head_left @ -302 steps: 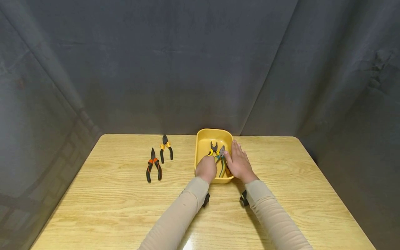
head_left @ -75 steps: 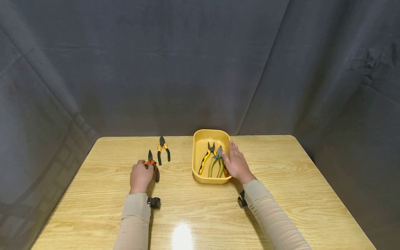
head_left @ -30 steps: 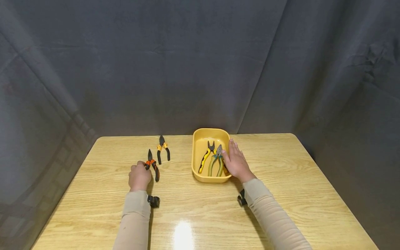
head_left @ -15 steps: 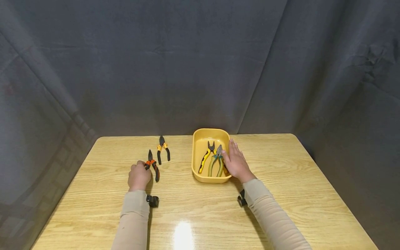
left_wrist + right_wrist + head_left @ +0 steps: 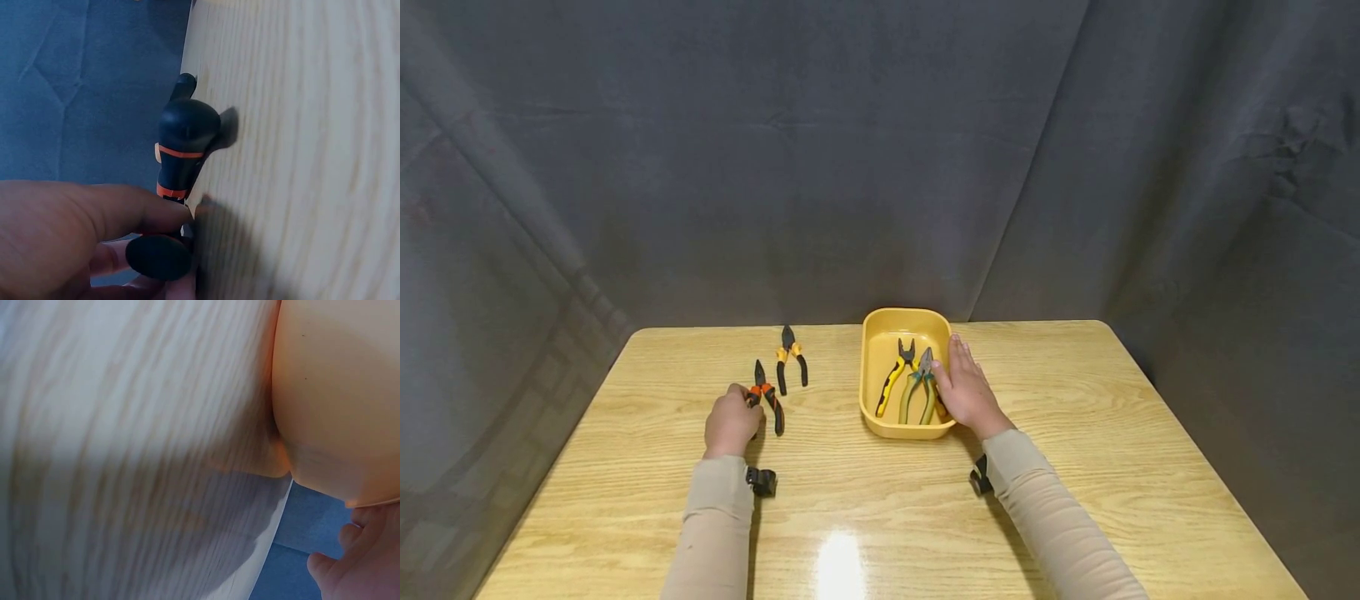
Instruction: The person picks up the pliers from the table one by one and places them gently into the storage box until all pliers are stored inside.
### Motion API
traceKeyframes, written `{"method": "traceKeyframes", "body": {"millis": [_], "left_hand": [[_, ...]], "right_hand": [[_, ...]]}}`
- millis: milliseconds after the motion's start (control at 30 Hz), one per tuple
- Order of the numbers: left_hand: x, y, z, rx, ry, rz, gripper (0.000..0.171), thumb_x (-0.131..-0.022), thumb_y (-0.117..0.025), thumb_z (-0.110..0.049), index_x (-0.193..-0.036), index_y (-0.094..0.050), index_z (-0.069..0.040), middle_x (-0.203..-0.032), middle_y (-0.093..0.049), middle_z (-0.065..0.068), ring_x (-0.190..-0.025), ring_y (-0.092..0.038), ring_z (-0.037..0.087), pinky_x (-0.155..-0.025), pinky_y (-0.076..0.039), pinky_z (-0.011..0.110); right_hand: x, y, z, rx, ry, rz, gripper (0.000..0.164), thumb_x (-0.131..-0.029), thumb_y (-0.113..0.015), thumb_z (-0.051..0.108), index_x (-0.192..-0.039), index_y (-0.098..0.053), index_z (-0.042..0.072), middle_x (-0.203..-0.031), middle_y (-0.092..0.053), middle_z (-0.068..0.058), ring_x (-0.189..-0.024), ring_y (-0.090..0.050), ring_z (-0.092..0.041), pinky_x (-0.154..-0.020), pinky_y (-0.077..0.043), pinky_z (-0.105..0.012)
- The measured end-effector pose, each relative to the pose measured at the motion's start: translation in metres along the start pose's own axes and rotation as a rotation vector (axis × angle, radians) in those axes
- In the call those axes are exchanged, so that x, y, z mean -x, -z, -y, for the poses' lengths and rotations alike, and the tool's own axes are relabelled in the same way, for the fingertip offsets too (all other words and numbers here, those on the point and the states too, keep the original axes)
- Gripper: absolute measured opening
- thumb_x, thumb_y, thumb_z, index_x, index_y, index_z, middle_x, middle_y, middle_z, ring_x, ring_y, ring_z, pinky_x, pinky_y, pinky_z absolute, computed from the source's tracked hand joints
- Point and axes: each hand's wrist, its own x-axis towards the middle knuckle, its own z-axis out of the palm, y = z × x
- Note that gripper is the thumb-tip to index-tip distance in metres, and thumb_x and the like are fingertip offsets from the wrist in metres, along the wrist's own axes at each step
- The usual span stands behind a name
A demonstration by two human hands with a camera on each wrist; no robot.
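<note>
Head view shows the orange-and-black pliers (image 5: 766,389) on the left part of the table (image 5: 1045,383), long axis front to back, nose toward the far edge, handles splayed nearer; the left hand (image 5: 728,423) pinches the left handle. Just beyond lie yellow-and-black pliers (image 5: 787,337); the right hand (image 5: 972,392) rests straight-fingered along the yellow bin's (image 5: 907,432) right wall.

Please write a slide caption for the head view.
Left hand grips orange-black pliers; right hand touches yellow tray.
</note>
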Motion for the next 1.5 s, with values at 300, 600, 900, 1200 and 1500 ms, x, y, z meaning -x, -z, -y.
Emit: {"method": "traceKeyframes", "body": {"millis": [300,600,900,1200,1500], "left_hand": [[0.000,0.003,-0.001,0.042,-0.013,-0.006,0.038,-0.098,-0.056,-0.009,-0.129,-0.048,0.012,-0.117,-0.062,0.036,-0.081,-0.064,0.037,-0.065,-0.050,0.045],[-0.003,0.005,0.002,0.152,0.001,0.024,0.040,-0.097,-0.054,-0.010,-0.129,-0.050,0.014,-0.122,-0.061,0.034,-0.097,-0.063,0.041,-0.073,-0.052,0.043],[-0.004,0.007,0.009,0.409,0.076,0.107,0.035,-0.103,-0.052,-0.018,-0.085,-0.071,0.006,-0.063,-0.067,0.003,-0.057,-0.061,0.012,-0.058,-0.047,0.024],[-0.006,0.003,0.017,0.715,0.120,0.177,0.037,-0.105,-0.051,-0.016,-0.109,-0.065,0.018,-0.065,-0.066,0.005,-0.057,-0.063,0.009,-0.056,-0.054,0.023],[-0.009,0.003,0.025,0.796,0.145,0.217,0.042,-0.105,-0.056,-0.019,-0.120,-0.061,0.019,-0.070,-0.069,0.005,-0.060,-0.066,0.010,-0.061,-0.057,0.024]], "right_hand": [[-0.001,-0.001,0.000,0.013,0.006,0.002,0.074,-0.110,-0.015,0.051,-0.161,0.003,0.000,-0.169,-0.001,-0.018,-0.155,-0.004,-0.038,-0.122,-0.011,-0.058],[-0.001,0.000,0.001,0.007,0.002,-0.002,0.070,-0.111,-0.022,0.042,-0.160,0.001,-0.002,-0.168,-0.003,-0.020,-0.155,-0.004,-0.039,-0.122,-0.011,-0.058],[-0.002,0.000,0.000,0.004,0.004,-0.004,0.069,-0.112,-0.022,0.042,-0.160,0.001,-0.002,-0.168,-0.002,-0.020,-0.154,-0.003,-0.040,-0.121,-0.011,-0.059],[0.000,0.000,-0.001,0.010,0.004,0.002,0.073,-0.111,-0.017,0.047,-0.160,0.002,-0.002,-0.168,-0.001,-0.020,-0.155,-0.003,-0.039,-0.122,-0.011,-0.059],[0.001,0.000,0.000,0.008,-0.004,0.012,0.075,-0.110,-0.015,0.051,-0.160,0.004,-0.001,-0.169,0.001,-0.018,-0.155,-0.001,-0.037,-0.122,-0.010,-0.057]]}}
